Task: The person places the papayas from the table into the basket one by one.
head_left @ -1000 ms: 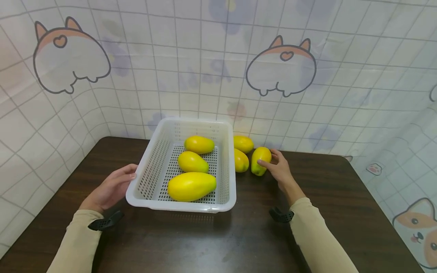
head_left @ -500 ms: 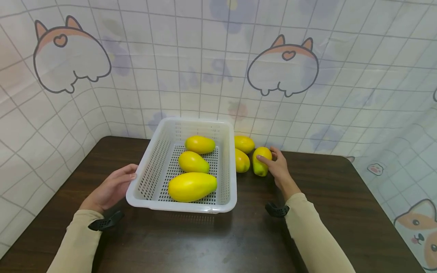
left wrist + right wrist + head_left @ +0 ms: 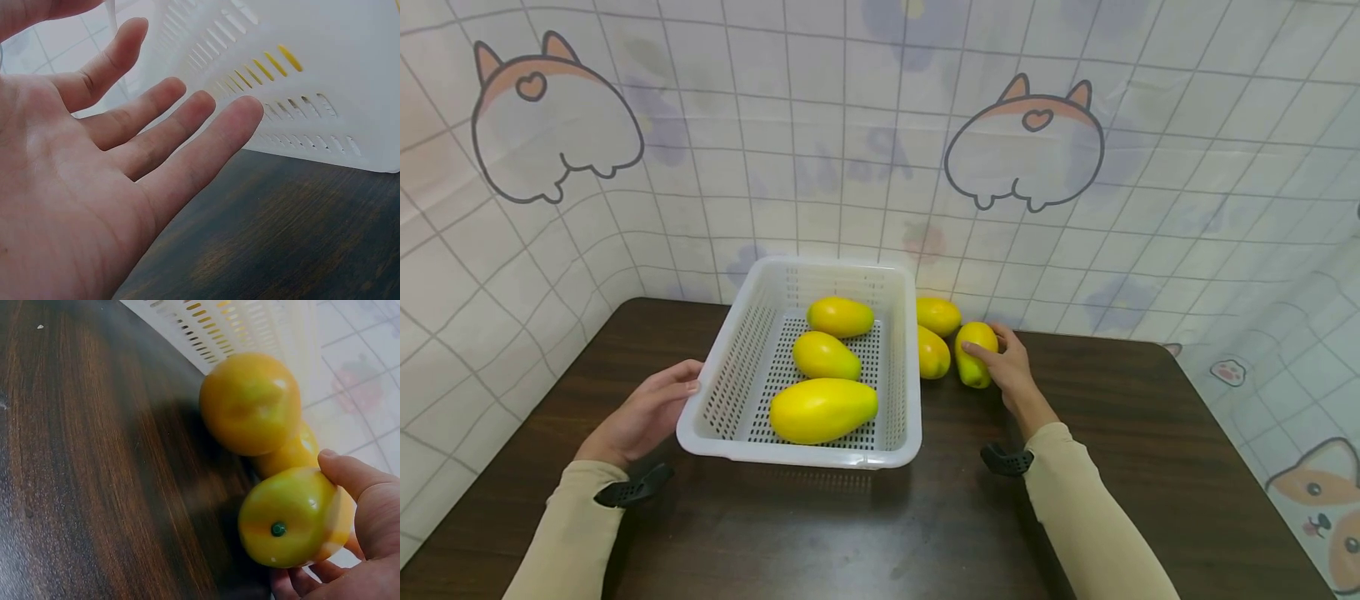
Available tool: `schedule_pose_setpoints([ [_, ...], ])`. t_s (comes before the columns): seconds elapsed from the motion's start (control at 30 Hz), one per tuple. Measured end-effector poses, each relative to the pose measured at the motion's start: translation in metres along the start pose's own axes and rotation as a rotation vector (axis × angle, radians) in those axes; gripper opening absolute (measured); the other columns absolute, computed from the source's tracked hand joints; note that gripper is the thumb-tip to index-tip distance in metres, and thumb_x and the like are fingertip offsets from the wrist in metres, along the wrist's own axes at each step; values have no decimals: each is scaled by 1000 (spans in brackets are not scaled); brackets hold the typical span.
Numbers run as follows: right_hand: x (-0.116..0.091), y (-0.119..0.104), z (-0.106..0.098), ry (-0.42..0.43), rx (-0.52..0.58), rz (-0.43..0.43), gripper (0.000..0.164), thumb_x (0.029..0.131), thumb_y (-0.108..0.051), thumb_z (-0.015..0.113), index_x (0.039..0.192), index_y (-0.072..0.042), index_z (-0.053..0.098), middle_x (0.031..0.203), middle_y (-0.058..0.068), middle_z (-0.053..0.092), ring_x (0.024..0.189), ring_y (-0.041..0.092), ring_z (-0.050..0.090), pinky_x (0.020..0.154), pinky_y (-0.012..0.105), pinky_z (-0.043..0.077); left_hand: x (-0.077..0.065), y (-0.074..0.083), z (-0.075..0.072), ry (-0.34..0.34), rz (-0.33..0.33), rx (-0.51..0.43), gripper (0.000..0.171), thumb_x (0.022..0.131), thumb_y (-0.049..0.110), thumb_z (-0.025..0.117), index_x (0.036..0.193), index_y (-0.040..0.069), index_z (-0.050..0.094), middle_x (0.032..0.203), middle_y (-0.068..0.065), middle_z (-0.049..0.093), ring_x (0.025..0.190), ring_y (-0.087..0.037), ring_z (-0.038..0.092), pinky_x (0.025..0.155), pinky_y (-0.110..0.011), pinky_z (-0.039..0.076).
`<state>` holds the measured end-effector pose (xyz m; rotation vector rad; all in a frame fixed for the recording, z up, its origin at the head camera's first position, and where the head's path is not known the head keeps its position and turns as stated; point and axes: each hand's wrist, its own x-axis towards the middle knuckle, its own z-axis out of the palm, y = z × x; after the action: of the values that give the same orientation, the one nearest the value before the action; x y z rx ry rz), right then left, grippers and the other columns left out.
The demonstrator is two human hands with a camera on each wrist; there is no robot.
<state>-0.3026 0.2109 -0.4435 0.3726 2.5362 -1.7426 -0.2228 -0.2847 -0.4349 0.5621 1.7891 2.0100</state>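
A white perforated plastic basket (image 3: 797, 454) holds three yellow papayas with greenish ends, the largest papaya (image 3: 822, 412) at the front. At the basket's left rim is my left hand (image 3: 643, 417), its thumb by the rim and its fingers loosely extended along the outer wall, as the left wrist view shows. My right hand (image 3: 1017, 371) grips a yellow-green papaya (image 3: 281, 519) on the table right of the basket, thumb on one side and fingers on the other. Beside it lie two more papayas, one nearer papaya (image 3: 933, 354) and one farther papaya (image 3: 937, 317), both partly hidden by the basket.
The dark wooden table (image 3: 880, 542) runs back to a wall covered by a white grid-patterned cloth (image 3: 850, 167) with cartoon drawings. Black bands (image 3: 634, 487) are on both wrists over beige sleeves.
My right hand has shifted slightly left, its thumb moving farther over the papaya. The left hand and basket stay where they were.
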Motion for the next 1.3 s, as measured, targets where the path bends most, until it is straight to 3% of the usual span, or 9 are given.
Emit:
schedule_pose_setpoints([
  [1.3,-19,-5,-3,-15,21,-35,76,79,-43,66,141,-20,29,144,11,32,123,29,38,104,45,35,1,-1,0,-14,11,-8,30,99,9,26,125,10,39,122,-6,47,106,-16,58,90,-37,49],
])
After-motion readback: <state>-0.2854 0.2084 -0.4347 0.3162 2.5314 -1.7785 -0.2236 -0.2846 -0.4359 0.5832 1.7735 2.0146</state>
